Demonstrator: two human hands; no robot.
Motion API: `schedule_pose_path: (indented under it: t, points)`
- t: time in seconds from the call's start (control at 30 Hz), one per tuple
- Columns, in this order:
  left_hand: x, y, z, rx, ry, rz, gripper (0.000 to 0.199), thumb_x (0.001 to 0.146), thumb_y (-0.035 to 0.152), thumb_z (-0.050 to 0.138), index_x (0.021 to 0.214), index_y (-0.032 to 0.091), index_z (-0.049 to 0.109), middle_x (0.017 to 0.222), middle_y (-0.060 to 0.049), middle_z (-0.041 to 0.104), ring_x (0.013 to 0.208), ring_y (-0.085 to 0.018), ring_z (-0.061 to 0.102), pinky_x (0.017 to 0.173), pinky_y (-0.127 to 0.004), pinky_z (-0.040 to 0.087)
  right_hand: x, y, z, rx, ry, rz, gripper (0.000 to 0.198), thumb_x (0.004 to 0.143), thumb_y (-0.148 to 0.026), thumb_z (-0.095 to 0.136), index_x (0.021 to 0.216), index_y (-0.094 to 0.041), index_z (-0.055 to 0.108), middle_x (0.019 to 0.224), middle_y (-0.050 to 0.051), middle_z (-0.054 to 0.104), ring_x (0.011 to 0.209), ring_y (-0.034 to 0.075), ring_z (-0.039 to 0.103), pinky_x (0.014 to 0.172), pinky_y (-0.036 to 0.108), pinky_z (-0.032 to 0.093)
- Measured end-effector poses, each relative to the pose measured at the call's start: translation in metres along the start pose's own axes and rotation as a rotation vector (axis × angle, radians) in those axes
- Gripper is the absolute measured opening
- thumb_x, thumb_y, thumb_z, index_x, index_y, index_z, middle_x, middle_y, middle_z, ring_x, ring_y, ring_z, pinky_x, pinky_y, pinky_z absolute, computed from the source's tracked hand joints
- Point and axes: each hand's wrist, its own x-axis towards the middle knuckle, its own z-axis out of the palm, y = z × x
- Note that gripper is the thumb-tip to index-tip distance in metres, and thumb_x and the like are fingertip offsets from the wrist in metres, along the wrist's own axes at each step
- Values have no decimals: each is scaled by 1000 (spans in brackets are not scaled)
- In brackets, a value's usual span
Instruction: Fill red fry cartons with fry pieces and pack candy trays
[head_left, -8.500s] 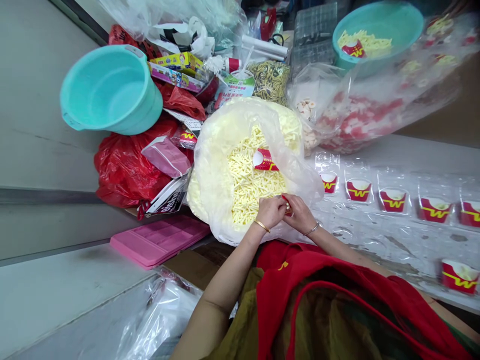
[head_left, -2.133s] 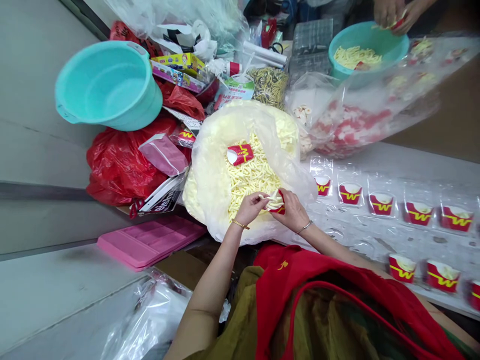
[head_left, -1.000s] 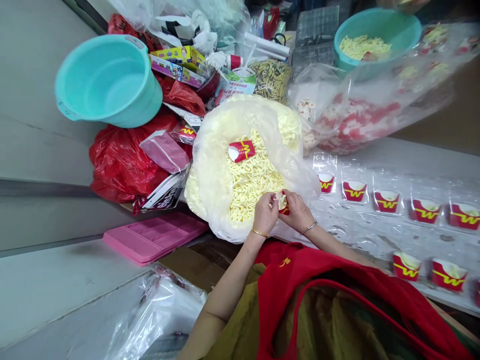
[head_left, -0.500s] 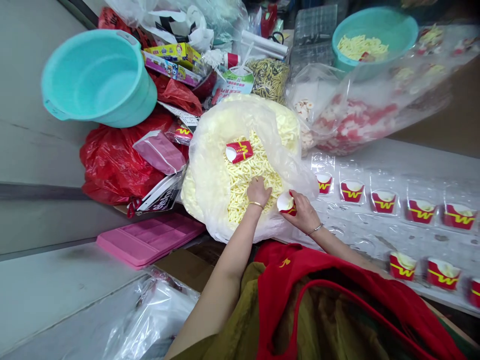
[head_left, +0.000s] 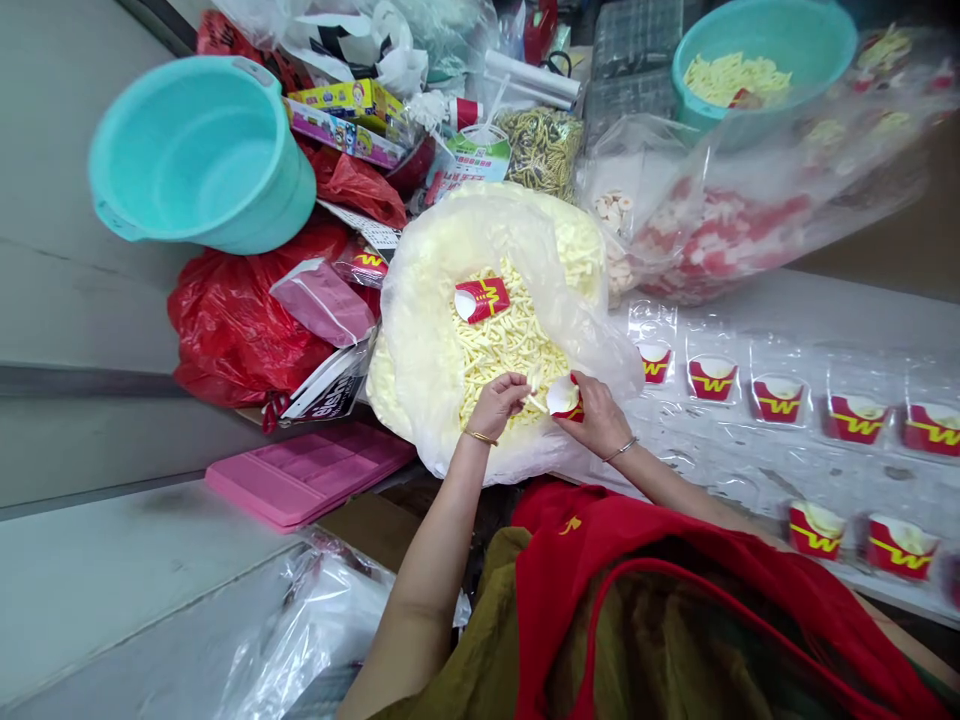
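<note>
My left hand (head_left: 501, 404) pinches a few pale yellow fry-shaped sticks (head_left: 535, 392) above a big clear bag. My right hand (head_left: 600, 412) grips a small red fries box (head_left: 568, 398), its white inner side facing up and some pale pieces at its mouth. The two hands nearly meet, the sticks close to the box opening. Under them, the plastic bag (head_left: 420, 290) lies open, full of loose pale yellow sticks (head_left: 502, 345). Another red fries box (head_left: 482, 299) with a yellow mark rests on the heap.
Rows of clear trays with red fries boxes (head_left: 780, 400) line the white table at right. A turquoise tub (head_left: 202, 150) stands at upper left, another basin (head_left: 765, 60) with sticks at upper right. Red bags (head_left: 240, 320) and a pink lid (head_left: 307, 472) lie left.
My left hand has risen out of the heap, now pinching some sticks beside the box. My right hand with the fries box has shifted slightly left and up.
</note>
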Motion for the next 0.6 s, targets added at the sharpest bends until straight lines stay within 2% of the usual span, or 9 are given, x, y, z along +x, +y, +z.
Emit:
schedule_pose_path:
  t: [0.07,0.13,0.23,0.33,0.43,0.5,0.6]
  points:
    - [-8,6,4,52,-112,-86,22,63,28,69,77,15,59,65,1,57,48,-5,43,45,-18,25,3,-5,1,-17,13,-8,75,76,-37,63,137,-14,27,121,17,48,110,33,45,93,49,42]
    - [-10,7,10,192,-141,-115,18,62,25,68,72,14,60,61,2,55,47,-5,43,45,-18,26,5,-9,1,-27,3,-27,74,76,-36,63,137,-14,27,122,17,48,111,33,45,93,49,41]
    - [-4,3,23,439,14,38,9,62,19,65,66,14,59,58,3,53,50,-7,45,49,-20,32,2,-12,1,-22,-57,-70,71,75,-31,63,136,-16,29,122,16,49,110,33,45,92,50,42]
    - [1,-2,34,603,156,218,7,66,19,64,69,15,59,59,3,53,55,-9,47,54,-21,35,-3,-12,1,-6,-85,-75,69,74,-30,63,134,-16,32,121,15,50,109,33,46,89,49,44]
    - [-3,-3,43,747,148,369,8,75,25,61,73,17,60,64,1,53,59,-11,50,59,-23,39,-6,-11,1,17,-56,-46,68,74,-33,62,133,-14,33,119,16,51,108,32,48,88,48,45]
    - [-9,-2,49,920,127,453,11,80,26,57,75,17,62,71,-2,55,66,-13,52,64,-25,41,-6,-11,2,37,-37,-39,68,74,-32,62,132,-14,33,118,16,51,107,32,48,88,48,45]
    - [-19,-2,63,1247,71,436,18,85,20,46,77,18,63,82,-7,59,78,-17,56,71,-27,43,-6,-9,5,61,-20,-72,63,74,-24,59,131,-15,34,116,16,53,106,31,50,89,48,44]
